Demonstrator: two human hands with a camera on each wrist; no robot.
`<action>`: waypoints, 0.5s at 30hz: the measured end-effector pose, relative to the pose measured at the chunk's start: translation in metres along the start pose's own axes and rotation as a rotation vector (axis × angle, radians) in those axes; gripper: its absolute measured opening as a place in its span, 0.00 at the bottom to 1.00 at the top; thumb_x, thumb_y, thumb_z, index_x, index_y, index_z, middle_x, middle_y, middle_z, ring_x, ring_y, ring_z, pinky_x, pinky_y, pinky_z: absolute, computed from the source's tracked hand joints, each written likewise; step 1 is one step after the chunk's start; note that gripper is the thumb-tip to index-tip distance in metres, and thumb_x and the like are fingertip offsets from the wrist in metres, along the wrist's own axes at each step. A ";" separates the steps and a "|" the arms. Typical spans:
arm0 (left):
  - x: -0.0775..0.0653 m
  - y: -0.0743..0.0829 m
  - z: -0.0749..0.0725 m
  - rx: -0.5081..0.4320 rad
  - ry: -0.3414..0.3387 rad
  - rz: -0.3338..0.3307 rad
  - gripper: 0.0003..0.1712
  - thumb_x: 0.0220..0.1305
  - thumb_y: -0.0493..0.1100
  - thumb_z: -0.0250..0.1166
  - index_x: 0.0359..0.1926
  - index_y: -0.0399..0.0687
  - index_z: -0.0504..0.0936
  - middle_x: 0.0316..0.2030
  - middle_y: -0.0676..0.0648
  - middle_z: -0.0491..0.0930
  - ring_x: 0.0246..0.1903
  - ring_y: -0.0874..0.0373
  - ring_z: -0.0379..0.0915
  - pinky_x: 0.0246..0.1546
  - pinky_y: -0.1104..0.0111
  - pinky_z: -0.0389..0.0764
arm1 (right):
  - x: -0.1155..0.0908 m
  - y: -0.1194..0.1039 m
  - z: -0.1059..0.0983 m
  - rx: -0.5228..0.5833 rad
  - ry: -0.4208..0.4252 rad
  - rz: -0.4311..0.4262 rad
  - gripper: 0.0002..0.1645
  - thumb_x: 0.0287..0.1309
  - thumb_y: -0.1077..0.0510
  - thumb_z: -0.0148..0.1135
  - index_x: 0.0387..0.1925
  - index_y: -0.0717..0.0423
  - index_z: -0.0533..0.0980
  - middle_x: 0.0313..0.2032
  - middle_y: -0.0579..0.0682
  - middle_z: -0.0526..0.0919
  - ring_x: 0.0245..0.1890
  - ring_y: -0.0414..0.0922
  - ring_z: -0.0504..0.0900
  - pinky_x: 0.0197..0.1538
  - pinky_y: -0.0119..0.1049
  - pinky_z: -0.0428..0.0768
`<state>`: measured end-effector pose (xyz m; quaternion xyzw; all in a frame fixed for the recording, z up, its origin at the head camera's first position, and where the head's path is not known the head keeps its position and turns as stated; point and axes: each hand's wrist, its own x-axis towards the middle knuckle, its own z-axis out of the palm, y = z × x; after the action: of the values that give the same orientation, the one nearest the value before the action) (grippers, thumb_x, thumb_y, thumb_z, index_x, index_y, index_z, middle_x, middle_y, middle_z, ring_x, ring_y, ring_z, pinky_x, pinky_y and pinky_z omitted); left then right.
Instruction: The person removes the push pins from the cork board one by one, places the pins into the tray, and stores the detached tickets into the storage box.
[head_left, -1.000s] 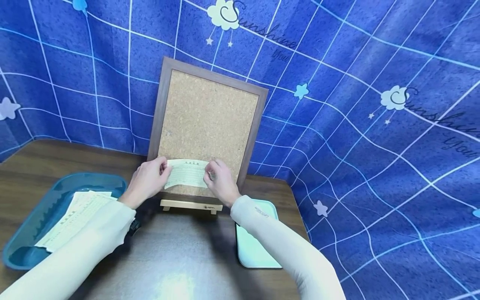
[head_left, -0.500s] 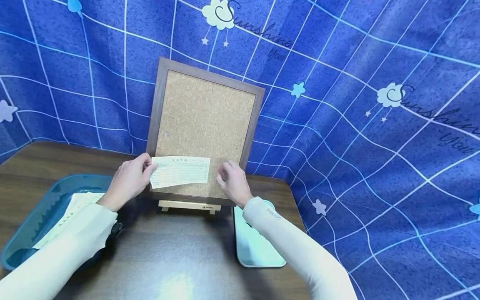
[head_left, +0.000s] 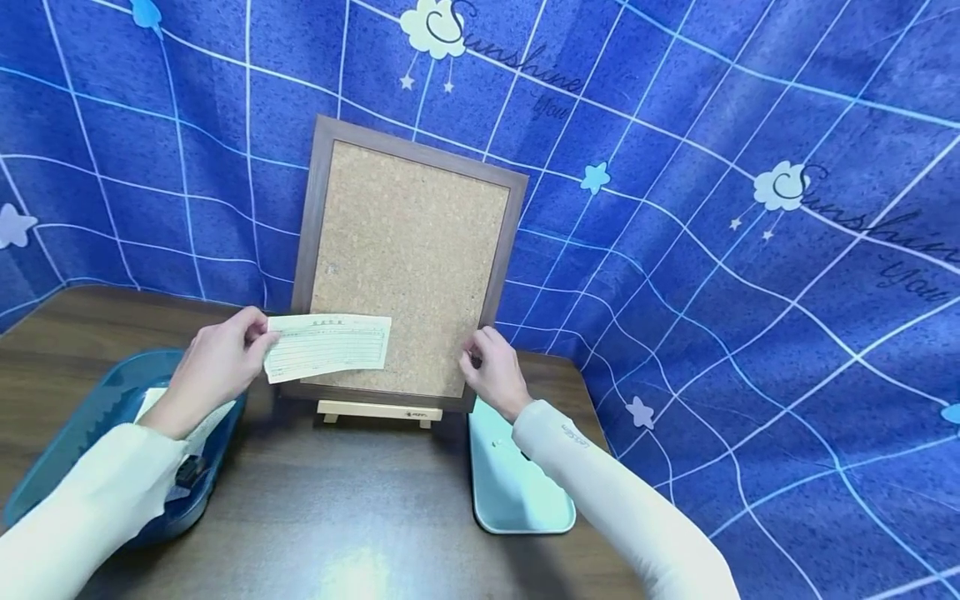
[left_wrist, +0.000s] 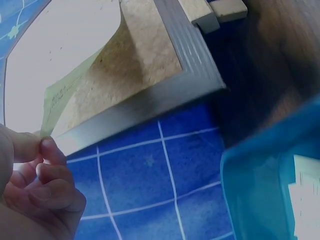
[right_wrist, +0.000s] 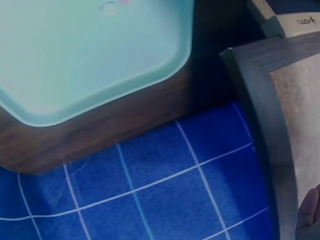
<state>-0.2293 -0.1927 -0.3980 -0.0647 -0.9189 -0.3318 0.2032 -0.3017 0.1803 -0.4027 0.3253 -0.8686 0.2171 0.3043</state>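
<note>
A pale green printed slip (head_left: 328,346) with ruled lines and a heading spans the lower left of the framed cork board (head_left: 412,242). Its left end is pinched between the thumb and index finger of my left hand (head_left: 225,362), just left of the frame. In the left wrist view, the slip (left_wrist: 70,90) curls away from the cork toward those fingers. My right hand (head_left: 497,371) is at the board's lower right frame, fingers curled toward the thumb. I cannot tell whether something small is between them. Only a fingertip (right_wrist: 309,207) enters the right wrist view.
The board leans on a small wooden easel (head_left: 378,412). Left of it, a dark blue tray (head_left: 210,475) holds more printed slips (left_wrist: 307,200). A mint green tray (head_left: 517,492) with tiny items lies right, partly under my right sleeve. A blue patterned curtain (head_left: 675,292) hangs behind.
My right hand has let go of the slip's right end and moved right. My left hand has drawn the slip leftward, partly past the board's left edge, and the slip has flattened out.
</note>
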 end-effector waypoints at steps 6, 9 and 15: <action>-0.010 -0.009 -0.021 0.014 0.007 -0.024 0.12 0.69 0.44 0.53 0.45 0.39 0.72 0.28 0.42 0.73 0.22 0.51 0.65 0.17 0.65 0.62 | -0.014 0.013 -0.012 0.041 0.072 -0.006 0.07 0.44 0.67 0.61 0.28 0.56 0.74 0.28 0.45 0.73 0.28 0.39 0.72 0.32 0.30 0.72; -0.016 -0.014 -0.032 0.019 0.023 -0.019 0.12 0.69 0.44 0.53 0.45 0.39 0.72 0.27 0.43 0.73 0.22 0.51 0.65 0.17 0.65 0.63 | -0.021 0.020 -0.017 0.028 0.084 0.008 0.07 0.43 0.67 0.60 0.28 0.56 0.74 0.28 0.44 0.72 0.28 0.39 0.71 0.32 0.31 0.72; -0.031 -0.032 -0.053 0.060 0.099 -0.014 0.09 0.67 0.41 0.54 0.41 0.39 0.74 0.26 0.44 0.73 0.21 0.54 0.64 0.20 0.69 0.62 | -0.036 0.030 -0.021 -0.006 0.056 0.056 0.08 0.41 0.67 0.61 0.27 0.54 0.73 0.27 0.43 0.71 0.27 0.38 0.70 0.31 0.31 0.71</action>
<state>-0.1921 -0.2504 -0.3924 -0.0358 -0.9178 -0.3081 0.2479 -0.2923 0.2286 -0.4172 0.2938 -0.8692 0.2317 0.3232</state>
